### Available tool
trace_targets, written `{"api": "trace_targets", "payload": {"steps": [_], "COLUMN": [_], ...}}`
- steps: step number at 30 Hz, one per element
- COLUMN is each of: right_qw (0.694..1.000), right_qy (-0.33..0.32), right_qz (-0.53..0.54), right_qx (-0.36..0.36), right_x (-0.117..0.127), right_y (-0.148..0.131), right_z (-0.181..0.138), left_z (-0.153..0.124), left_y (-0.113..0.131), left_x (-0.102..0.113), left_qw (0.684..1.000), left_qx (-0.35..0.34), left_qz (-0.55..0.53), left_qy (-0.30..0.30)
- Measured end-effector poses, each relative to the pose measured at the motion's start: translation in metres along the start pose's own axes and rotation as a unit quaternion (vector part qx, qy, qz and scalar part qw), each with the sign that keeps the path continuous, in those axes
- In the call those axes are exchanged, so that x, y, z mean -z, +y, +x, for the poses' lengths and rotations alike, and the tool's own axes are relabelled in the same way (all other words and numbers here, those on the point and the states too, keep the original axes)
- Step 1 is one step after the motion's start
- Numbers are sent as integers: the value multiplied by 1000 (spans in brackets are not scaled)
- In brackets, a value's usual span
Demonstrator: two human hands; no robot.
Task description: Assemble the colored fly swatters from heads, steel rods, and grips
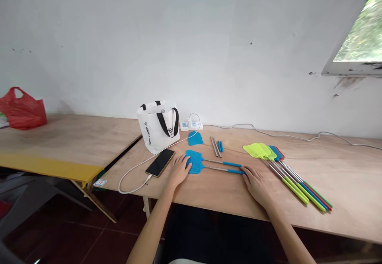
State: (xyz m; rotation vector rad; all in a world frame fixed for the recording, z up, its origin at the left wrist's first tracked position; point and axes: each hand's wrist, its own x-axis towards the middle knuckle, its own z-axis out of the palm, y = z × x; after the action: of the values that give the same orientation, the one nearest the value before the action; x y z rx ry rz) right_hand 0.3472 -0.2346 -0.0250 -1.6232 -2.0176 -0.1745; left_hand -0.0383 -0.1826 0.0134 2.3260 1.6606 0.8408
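Note:
Two blue fly swatters (195, 167) with metal shafts lie side by side on the wooden table, their handles (233, 168) pointing right. My left hand (179, 169) rests on the table, open, its fingertips touching the left edge of the mesh heads. At the other end my right hand (253, 180) lies open with its fingertips by the handle ends, touching the nearer one. Behind the swatters are a loose blue swatter head (195, 138), two metal tubes (215, 147) and two short blue handle pieces (220, 146).
Several yellow, blue and red fly swatters (286, 176) lie fanned to the right. On the left are a charging phone (160, 163) and a white tote bag (158, 127). A power strip (191, 126) sits by the wall. Another table (68, 136) holds a red plastic bag (24, 111).

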Motion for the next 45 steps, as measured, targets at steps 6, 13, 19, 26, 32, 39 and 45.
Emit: {"api": "trace_targets", "payload": {"steps": [6, 13, 19, 26, 32, 39, 45], "right_qw": [999, 999, 999, 999, 1000, 999, 1000], "right_qy": [-27, -24, -37, -17, 2, -12, -1], "right_qz": [-17, -20, -37, -16, -21, -13, 19], "right_qx": [23, 23, 4, 27, 22, 27, 20], "right_x": [4, 4, -2, 11, 15, 9, 16], "right_y": [-5, -8, -6, -13, -17, -15, -16], "right_z": [-1, -1, -2, 3, 3, 1, 3], "left_z": [-1, -1, -2, -1, -1, -1, 1], "left_y": [10, 8, 7, 4, 7, 9, 15], "left_x": [9, 6, 5, 5, 8, 9, 15], "left_qw": [1000, 999, 999, 999, 999, 999, 992], "left_qx": [-9, 8, -4, -14, -14, -29, -32], "left_qz": [-28, -46, -30, -18, 8, -1, -120], "left_qy": [9, -6, -40, -34, -42, -23, 14]}}
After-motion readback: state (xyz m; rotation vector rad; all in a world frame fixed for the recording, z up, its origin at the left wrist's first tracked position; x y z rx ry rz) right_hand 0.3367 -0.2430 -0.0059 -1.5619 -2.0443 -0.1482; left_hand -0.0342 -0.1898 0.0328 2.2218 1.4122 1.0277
